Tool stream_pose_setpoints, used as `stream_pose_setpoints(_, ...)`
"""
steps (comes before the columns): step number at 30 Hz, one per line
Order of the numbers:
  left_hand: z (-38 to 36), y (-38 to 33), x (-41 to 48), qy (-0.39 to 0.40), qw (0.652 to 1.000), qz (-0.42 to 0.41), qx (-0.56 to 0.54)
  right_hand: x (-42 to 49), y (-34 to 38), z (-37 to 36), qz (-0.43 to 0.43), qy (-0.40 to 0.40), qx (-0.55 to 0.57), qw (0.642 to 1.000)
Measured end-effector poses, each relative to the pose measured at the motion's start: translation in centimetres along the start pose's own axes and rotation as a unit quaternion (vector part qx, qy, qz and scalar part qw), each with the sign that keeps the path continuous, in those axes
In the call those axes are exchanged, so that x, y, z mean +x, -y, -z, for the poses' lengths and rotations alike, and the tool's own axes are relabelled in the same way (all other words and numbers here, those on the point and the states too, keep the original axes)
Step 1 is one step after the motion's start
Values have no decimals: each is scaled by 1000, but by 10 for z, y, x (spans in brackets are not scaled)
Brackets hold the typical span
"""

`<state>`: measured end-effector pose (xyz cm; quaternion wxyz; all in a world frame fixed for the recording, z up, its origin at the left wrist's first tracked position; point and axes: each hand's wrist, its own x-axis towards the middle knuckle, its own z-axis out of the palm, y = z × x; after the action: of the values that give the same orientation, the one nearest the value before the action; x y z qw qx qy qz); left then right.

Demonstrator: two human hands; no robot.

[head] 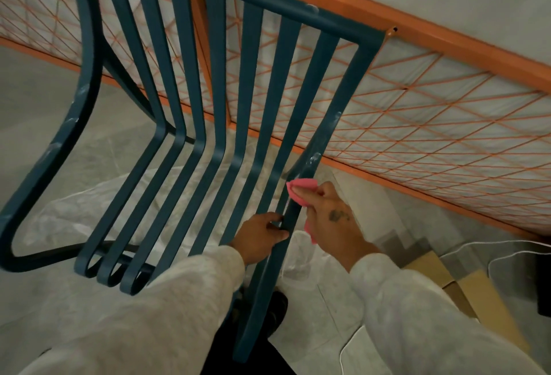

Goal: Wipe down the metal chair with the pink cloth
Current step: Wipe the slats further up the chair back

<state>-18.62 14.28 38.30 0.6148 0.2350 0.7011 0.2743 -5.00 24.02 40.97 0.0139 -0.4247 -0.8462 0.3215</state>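
A small folded pink cloth [301, 191] presses against the right side rail of the slatted blue metal chair [244, 82], pinched in the right hand [328, 213]. The left hand [262, 234] grips that rail just below. Behind stands an orange mesh frame [432, 124].

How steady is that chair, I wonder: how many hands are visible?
2. The left hand grips the metal chair by its side bar; the right hand holds the pink cloth against it, farther up.

Cloth [301, 187] at chair [249, 76] rt rail, frame [447, 46] behind.
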Motion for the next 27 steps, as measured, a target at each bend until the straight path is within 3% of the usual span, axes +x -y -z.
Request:
stream_pose_setpoints(4,1,-1,-6,0,999,-33,17,-21,9,-18,18,58,31,998)
stream_pose_setpoints(8,3,-2,-7,4,999,-39,27,1,17,12,-56,148,58,986)
stream_pose_setpoints(10,3,-4,-6,6,999,-25,23,16,29,32,-56,101,73,991)
stream_pose_setpoints(12,4,-6,-7,8,1000,-24,18,27,40,41,38,42,29,998)
stream_pose_setpoints(14,4,-7,-8,9,999,-26,18,37,38,40,112,63,-57,990)
stream_pose_setpoints(17,3,-7,-7,5,999,-26,35,30,31,19,99,84,-215,968)
stream_pose_setpoints(22,6,-3,-6,15,999,-11,34,11,40,-8,106,183,-234,949)
stream_pose_setpoints(27,7,-4,-6,21,1000,-7,-4,38,26,15,71,96,-226,967)
